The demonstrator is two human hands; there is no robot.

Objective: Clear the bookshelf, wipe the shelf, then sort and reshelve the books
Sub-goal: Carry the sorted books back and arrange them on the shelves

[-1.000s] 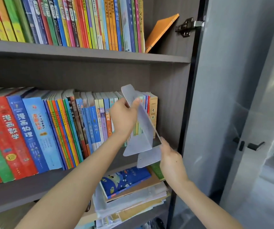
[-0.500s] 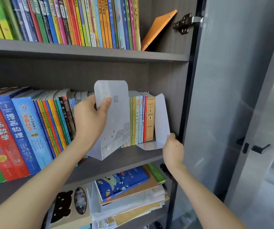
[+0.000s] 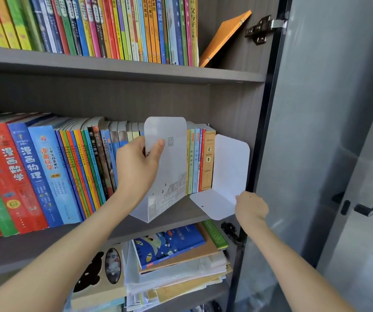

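Note:
A row of colourful books (image 3: 46, 174) stands upright on the middle shelf (image 3: 181, 212) of a grey bookcase. My left hand (image 3: 136, 167) grips the top of a white bookend (image 3: 169, 167) printed with a line drawing and holds it in front of the books. My right hand (image 3: 249, 204) pinches the base of a second plain white bookend (image 3: 228, 174), which stands at the right end of the row beside a tan-spined book (image 3: 208, 161).
The top shelf (image 3: 122, 66) holds a packed row of books and a leaning orange book (image 3: 225, 37). Below, a blue picture book (image 3: 169, 244) lies on a stack of papers. A grey cabinet door (image 3: 329, 131) with a black handle (image 3: 361, 208) stands open at right.
The two bookends, held together a second ago, have been pulled apart. My left hand turned its bookend face-on; my right hand moved the other to the row's right end.

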